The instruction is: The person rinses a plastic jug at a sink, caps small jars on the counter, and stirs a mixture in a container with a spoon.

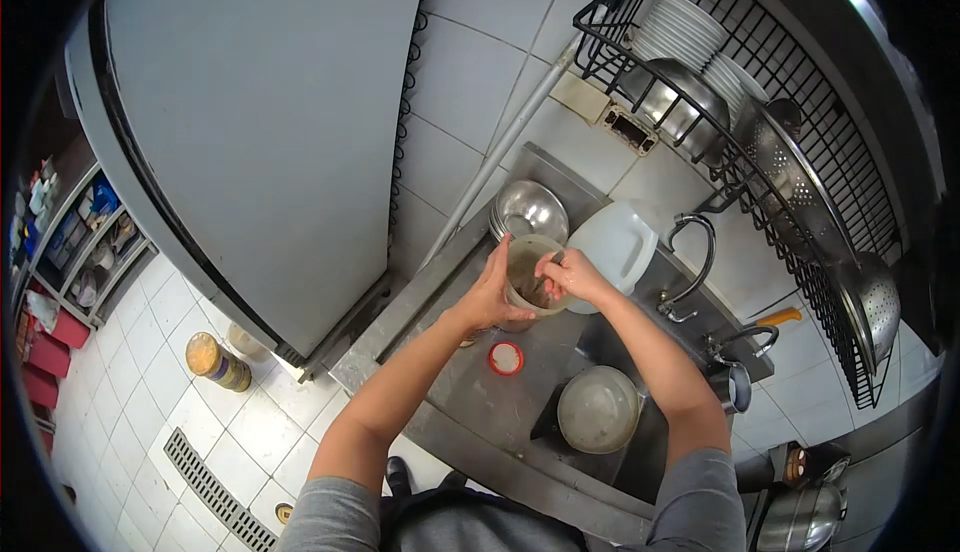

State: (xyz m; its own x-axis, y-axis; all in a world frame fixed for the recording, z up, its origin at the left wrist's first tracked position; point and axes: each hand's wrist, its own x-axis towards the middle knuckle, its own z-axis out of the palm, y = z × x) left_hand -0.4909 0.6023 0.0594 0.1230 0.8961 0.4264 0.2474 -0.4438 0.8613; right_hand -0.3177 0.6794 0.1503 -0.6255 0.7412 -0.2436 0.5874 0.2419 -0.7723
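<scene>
Two bare hands are busy at one pale, round container [522,258], which stands between them above the steel counter [455,377]. The left hand [487,292] is grasping this container from its outer side, with the thumb and the fingers spread apart along the wall. The right hand [568,278] is at the mouth of the container with its fingers curled closed; whether they grip some slim tool, I cannot tell. Just beyond the left hand sit stacked metal bowls [540,210], and just beyond the right hand lies a white plastic tub [622,242]. Below the left hand, nearer to the body, rests a small red-rimmed disc [506,358]. To the right of the right hand rises a curved black faucet [708,260], and below its forearm is a round bowl [598,410]
</scene>
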